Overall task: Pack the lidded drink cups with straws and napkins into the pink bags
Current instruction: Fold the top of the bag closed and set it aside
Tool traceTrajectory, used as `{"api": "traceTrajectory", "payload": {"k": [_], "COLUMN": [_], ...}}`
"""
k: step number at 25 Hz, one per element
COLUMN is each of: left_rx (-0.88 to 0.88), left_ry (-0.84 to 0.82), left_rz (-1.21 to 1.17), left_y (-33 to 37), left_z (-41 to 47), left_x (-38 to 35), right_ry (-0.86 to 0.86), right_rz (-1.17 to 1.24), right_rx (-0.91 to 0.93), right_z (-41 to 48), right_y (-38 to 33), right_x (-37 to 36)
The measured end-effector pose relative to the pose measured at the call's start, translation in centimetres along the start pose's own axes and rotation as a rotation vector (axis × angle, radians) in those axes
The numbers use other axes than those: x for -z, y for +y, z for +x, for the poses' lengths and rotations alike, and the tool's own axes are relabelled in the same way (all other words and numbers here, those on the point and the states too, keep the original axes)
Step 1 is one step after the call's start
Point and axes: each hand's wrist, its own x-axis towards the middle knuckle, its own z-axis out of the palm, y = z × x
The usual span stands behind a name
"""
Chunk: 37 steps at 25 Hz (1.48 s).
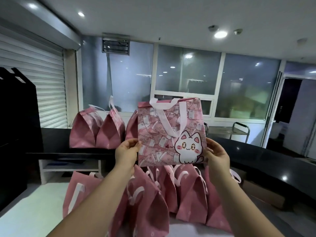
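Two hands pinch a flat pink cat-print fabric bag (164, 134) by its sides, left hand (126, 153) and right hand (217, 154); it looks unfilled. Behind it, three closed pink bags (99, 132) seem done; below it, standing pink bags (171, 190) crowd the white tabletop (34, 211). No cups in sight.

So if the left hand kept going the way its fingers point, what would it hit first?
The cat-print bag, whose edge the left hand pinches. Beyond, likely the bags on the counter, though depth is unclear.
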Motion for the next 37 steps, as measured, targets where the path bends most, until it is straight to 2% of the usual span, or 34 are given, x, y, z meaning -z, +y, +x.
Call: {"api": "traceTrajectory", "payload": {"k": [2, 4, 5, 7, 9, 13, 18, 22, 25, 29, 31, 33, 37], "left_rx": [-0.014, -0.05, -0.074, -0.101, -0.088, -0.073, -0.045, -0.033, -0.09, -0.216, -0.183, -0.114, -0.265], "left_ry": [0.013, 0.029, 0.038, 0.05, 0.053, 0.049, 0.036, -0.05, -0.106, 0.067, -0.012, -0.122, -0.08], "left_rz": [-0.019, -0.025, -0.023, -0.011, 0.017, 0.1, 0.281, 0.444, 0.498, 0.629, 0.783, 0.839, 0.863], "left_y": [-1.6, -3.2, -4.2, -5.8, -8.0, -12.3, -16.9, -20.2, -20.6, -19.9, -19.2, -18.8, -19.9], "left_z": [4.4, 8.4, 10.1, 12.6, 15.0, 19.4, 22.6, 24.5, 25.7, 29.5, 30.9, 30.9, 29.4], "left_x": [-2.0, -4.6, -6.1, -8.8, -11.5, -16.1, -19.2, -19.6, -18.4, -16.4, -16.4, -16.8, -15.5], "right_ry": [0.084, 0.039, -0.013, -0.142, -0.218, -0.233, -0.407, -0.529, -0.474, -0.411, -0.343, -0.269, -0.15], "right_rz": [-0.187, -0.529, -0.639, -0.567, -0.417, -0.374, -0.476, -0.419, -0.463, -0.568, -0.609, -0.635, -0.499], "right_rx": [0.037, 0.021, -0.045, -0.222, -0.307, -0.301, -0.382, -0.434, -0.4, -0.28, -0.235, -0.191, -0.203], "right_z": [4.9, 9.4, 10.9, 12.8, 15.1, 21.2, 26.9, 29.8, 30.3, 30.2, 29.6, 29.3, 30.2], "right_y": [2.7, 5.6, 6.8, 9.5, 12.4, 16.4, 20.8, 24.2, 25.2, 26.1, 26.1, 26.1, 26.4], "right_x": [-2.0, -4.1, -5.1, -6.5, -7.2, -6.9, -5.6, -4.9, -5.3, -6.6, -7.9, -9.1, -8.4]}}
